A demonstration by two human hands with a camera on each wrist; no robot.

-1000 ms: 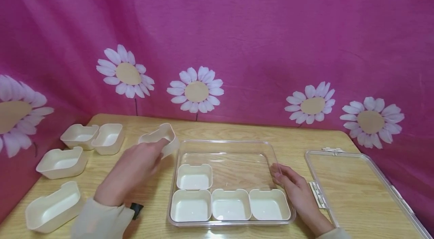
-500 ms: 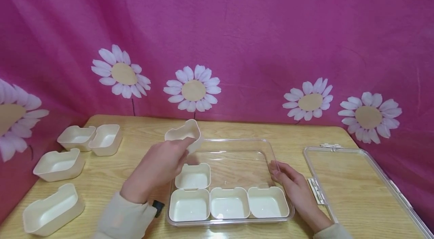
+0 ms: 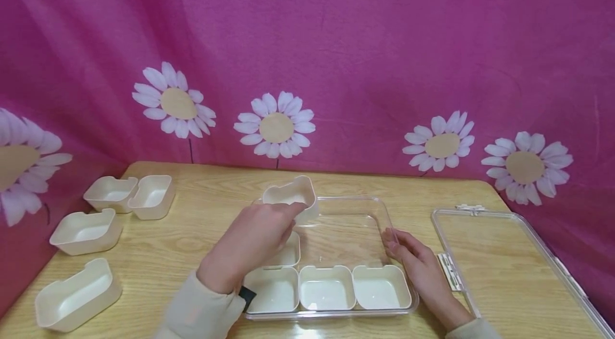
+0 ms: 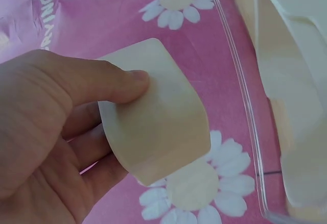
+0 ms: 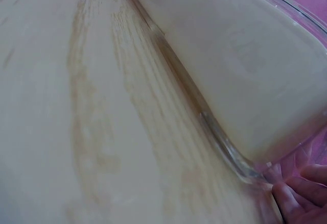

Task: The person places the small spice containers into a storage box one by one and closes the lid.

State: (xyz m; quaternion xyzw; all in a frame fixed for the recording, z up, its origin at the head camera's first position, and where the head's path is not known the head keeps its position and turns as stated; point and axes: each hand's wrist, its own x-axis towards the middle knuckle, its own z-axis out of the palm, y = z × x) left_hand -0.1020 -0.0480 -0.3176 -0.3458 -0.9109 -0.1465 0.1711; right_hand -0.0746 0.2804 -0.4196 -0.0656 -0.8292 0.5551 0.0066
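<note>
A small cream plastic bin (image 3: 293, 192) with a notched rim is tilted in my left hand (image 3: 254, 240), above the back left part of a clear plastic box (image 3: 331, 315). The left wrist view shows the thumb (image 4: 135, 81) pressed on one side of this bin (image 4: 158, 117) and the fingers behind it. My right hand (image 3: 423, 269) holds the right wall of the box. Inside, cream bins (image 3: 328, 288) form a front row, and another bin (image 3: 290, 251) behind its left end is partly hidden by my left hand.
Several loose cream bins (image 3: 77, 296) stand along the left side of the wooden table (image 3: 202, 184). A clear lid (image 3: 519, 269) with white clips lies right of the box. Behind the table hangs a pink cloth (image 3: 355, 61) with daisies.
My left hand has carried the cream bin rightward from beside the clear box to over its back left part. My right hand stays at the box's right wall.
</note>
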